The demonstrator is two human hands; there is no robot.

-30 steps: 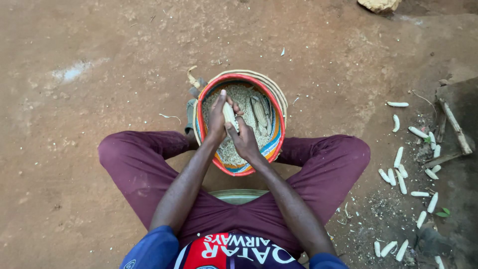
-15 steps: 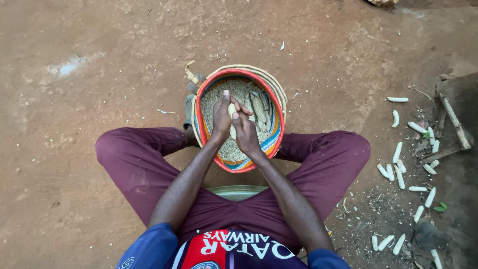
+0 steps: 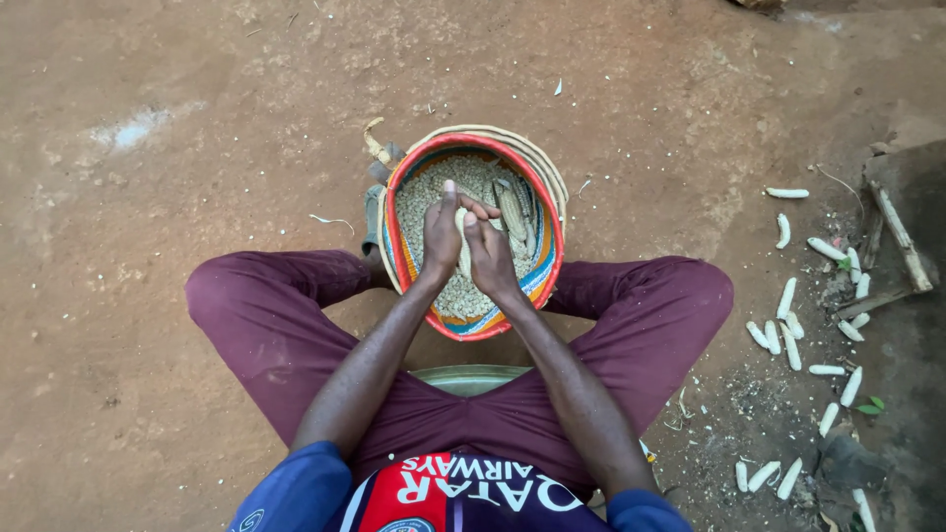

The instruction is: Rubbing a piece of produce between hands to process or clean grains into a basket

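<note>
**Two hands clasp a maize cob over a basket of kernels**

Head view: the left hand (image 3: 442, 236) and right hand (image 3: 490, 258) press together, palms inward, closed around a pale maize cob (image 3: 462, 239) that shows only as a sliver between them. They hang above a round woven basket (image 3: 544, 268) with a red rim, which sits on the bare earth between the person's knees in maroon trousers (image 3: 266, 315). Loose kernels (image 3: 419, 200) fill the basket, and a few unshelled cobs (image 3: 512, 210) lie at its right side. Stripped white cobs (image 3: 788, 340) lie scattered on the ground well off to the right, near some wooden sticks (image 3: 899, 236).
</note>
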